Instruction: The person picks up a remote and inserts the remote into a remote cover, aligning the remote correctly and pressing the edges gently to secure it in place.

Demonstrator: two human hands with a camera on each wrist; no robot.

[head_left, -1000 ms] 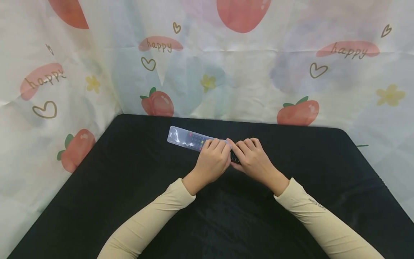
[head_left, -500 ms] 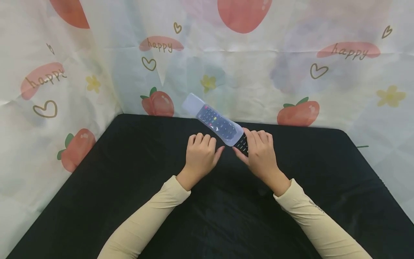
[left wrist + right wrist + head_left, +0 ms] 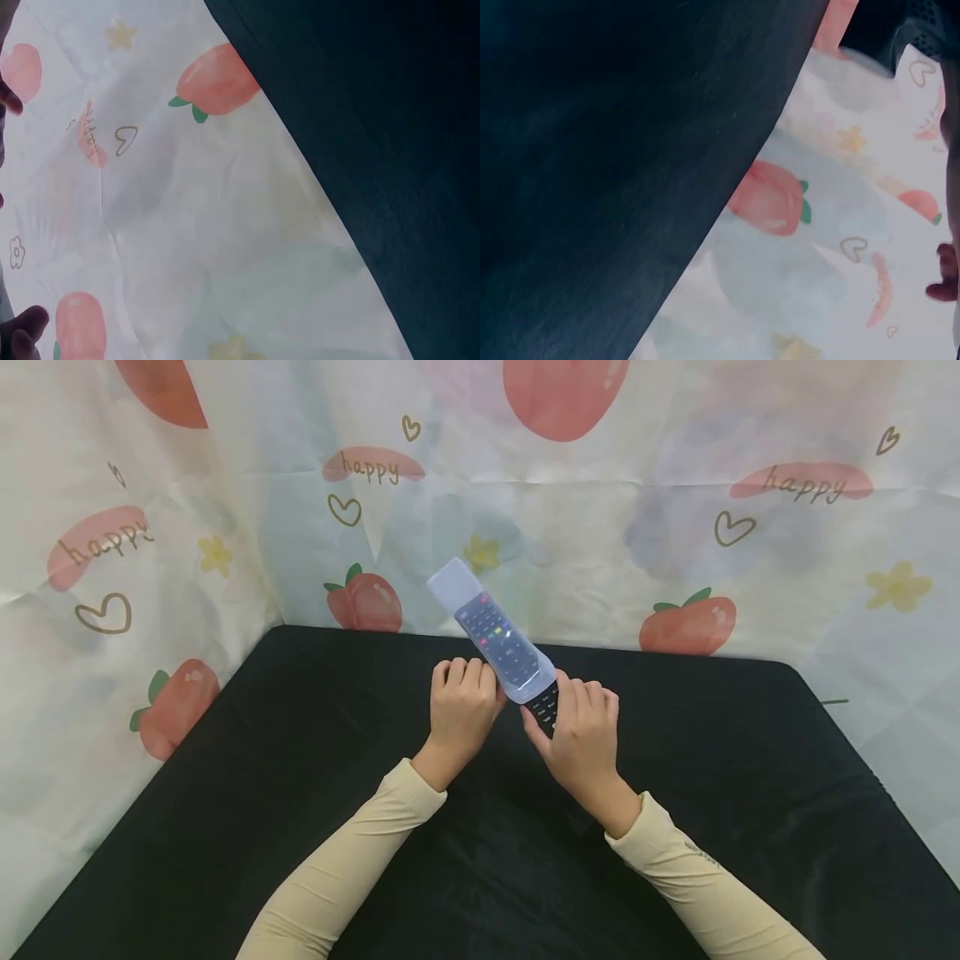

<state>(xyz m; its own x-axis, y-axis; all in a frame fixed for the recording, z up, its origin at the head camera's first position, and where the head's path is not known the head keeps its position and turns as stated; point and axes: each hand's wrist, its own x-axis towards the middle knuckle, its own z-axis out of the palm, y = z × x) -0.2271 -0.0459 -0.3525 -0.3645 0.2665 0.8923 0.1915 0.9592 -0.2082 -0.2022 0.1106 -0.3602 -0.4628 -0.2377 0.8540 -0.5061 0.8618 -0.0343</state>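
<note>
A black remote control [image 3: 542,707] sits partway inside a clear, bluish protective cover [image 3: 454,583], tilted up toward the back left. Coloured buttons show through the cover, whose far end extends past the remote. My right hand [image 3: 581,727] grips the remote's bare lower end, thumb on the near side and fingers over the far side. Beside the cover's left edge is my left hand [image 3: 461,710], its fingers loosely bent and its thumb partly hidden by the cover. In the right wrist view, part of the cover [image 3: 877,56] appears at the top right. Fingertips [image 3: 30,322] show at the left wrist view's edge.
A black cloth-covered table [image 3: 375,877] lies beneath both hands. Behind and to the left hangs a pale curtain [image 3: 570,543] printed with fruit, hearts and flowers, meeting the table's back edge.
My left hand let go of the cover, drew left, then came back close to its edge. My right hand swung the remote and cover from nearly level to steeply tilted, then moved slightly left.
</note>
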